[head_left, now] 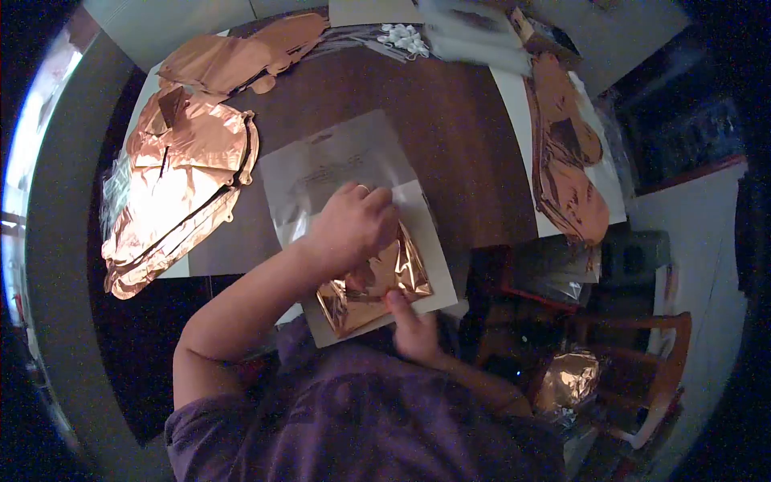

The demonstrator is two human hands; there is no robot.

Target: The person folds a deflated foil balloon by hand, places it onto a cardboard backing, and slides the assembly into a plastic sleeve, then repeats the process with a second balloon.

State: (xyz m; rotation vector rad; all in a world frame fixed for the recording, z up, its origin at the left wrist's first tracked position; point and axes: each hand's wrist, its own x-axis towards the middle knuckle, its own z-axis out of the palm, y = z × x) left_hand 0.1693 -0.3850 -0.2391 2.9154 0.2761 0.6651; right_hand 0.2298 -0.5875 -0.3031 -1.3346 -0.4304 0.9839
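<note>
1. a brown table (466, 136) spreads beyond both hands, ringed with copper-coloured goods: a shiny foil pile (189, 153) left of the left hand, flat copper shapes (241, 56) farther off beyond it, and a copper stack (554, 140) well to its right.
2. straight beyond the left hand, near the far edge, lie a white cluster (404, 40) and clear plastic (470, 32).
3. right of the right hand, well apart, a wooden chair (679, 361) stands beside a shiny foil bundle (572, 379).
4. the pale packet (329, 149) lies under the left hand, tilted, its near end at the right hand; folded copper foil (414, 277) shows inside its near half.
5. the left hand (353, 221) is curled over the packet's middle, hiding part of it; whether it pinches anything cannot be told.
6. the right hand (415, 331) grasps the packet's near edge, thumb on top.
</note>
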